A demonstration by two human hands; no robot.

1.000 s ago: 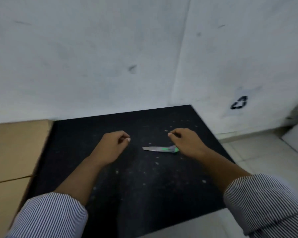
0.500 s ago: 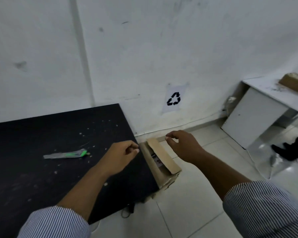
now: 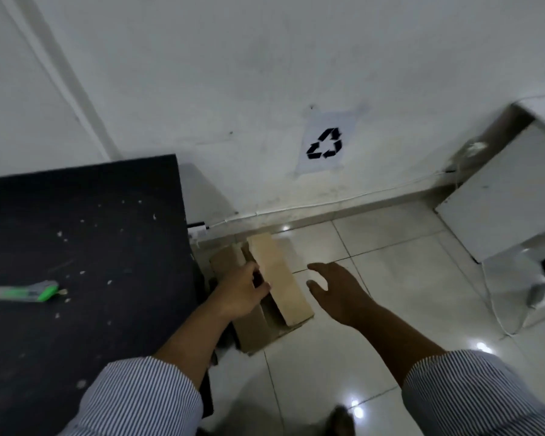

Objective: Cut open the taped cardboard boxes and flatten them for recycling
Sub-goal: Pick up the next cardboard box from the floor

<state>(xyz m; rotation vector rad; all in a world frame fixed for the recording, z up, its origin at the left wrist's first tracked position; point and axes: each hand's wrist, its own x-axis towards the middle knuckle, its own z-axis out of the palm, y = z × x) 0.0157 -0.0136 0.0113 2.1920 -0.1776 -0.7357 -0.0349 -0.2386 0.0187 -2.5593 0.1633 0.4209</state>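
Box: a brown cardboard box [image 3: 255,329] sits on the glossy white tiled floor [image 3: 378,313], right against the side of the black bench [image 3: 92,228]. Its top is open, and one long pale flap [image 3: 279,278] stands up along its right side.
Left hand: the left hand [image 3: 241,292] is down at the box's open top. Its fingers are curled over the left edge and into the opening, gripping the cardboard there.
Right hand: the right hand [image 3: 339,289] hangs in the air just right of the raised flap, not touching it. Its fingers [image 3: 319,266] are spread and loose and hold nothing.
Knife: a grey and green utility knife [image 3: 22,292] lies flat on the bench near the left edge of the view, well apart from both hands. I cannot tell from here whether the blade is out.
Bench top: pale crumbs and scraps are scattered over the dark surface.
Sleeves: both forearms come out of blue-and-white striped shirt sleeves [image 3: 142,401].
Wall: a white sheet with a black recycling symbol [image 3: 324,144] is taped low on the white wall above the box.
Cable: a thin white cable [image 3: 328,202] runs along the base of the wall.
Right side: a white cabinet [image 3: 501,199] stands on the floor, well apart from the box.
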